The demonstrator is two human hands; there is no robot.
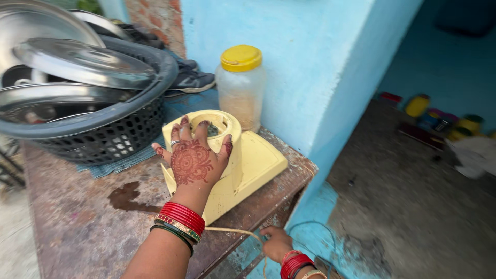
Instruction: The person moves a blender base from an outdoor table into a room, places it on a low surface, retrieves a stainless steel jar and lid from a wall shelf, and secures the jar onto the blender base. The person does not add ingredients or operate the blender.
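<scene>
Pale yellow plastic mixer base with round socket on top (pixel 248 165), found on rusty brown metal table (pixel 88 227), near its right edge and just in front of clear plastic jar with yellow screw lid (pixel 241 88). Left hand (pixel 194 157), henna-patterned on the back, laid flat on the near side of the socket, fingers spread apart and resting against the rim, not closed round anything; red, gold and green bangles (pixel 180 223) stacked at the wrist. Right hand (pixel 276 242), lower down beside the table's front edge, closed on thin cream-coloured cord (pixel 232 231) running from beneath the mixer base; red bangles (pixel 294 262) at that wrist too. Dark wet stain (pixel 124 196) noted on the table, just left of the base. Dark grey plastic basket with perforated wall (pixel 119 134) placed at the table's back left, on blue cloth (pixel 111 166), filled with steel plates and lids (pixel 82 62). Dark shoe (pixel 192 80) seen behind the basket, against the light blue painted wall (pixel 305 62). Small coloured containers (pixel 439 119) grouped on the grey floor (pixel 413 206), well apart, at far right.
</scene>
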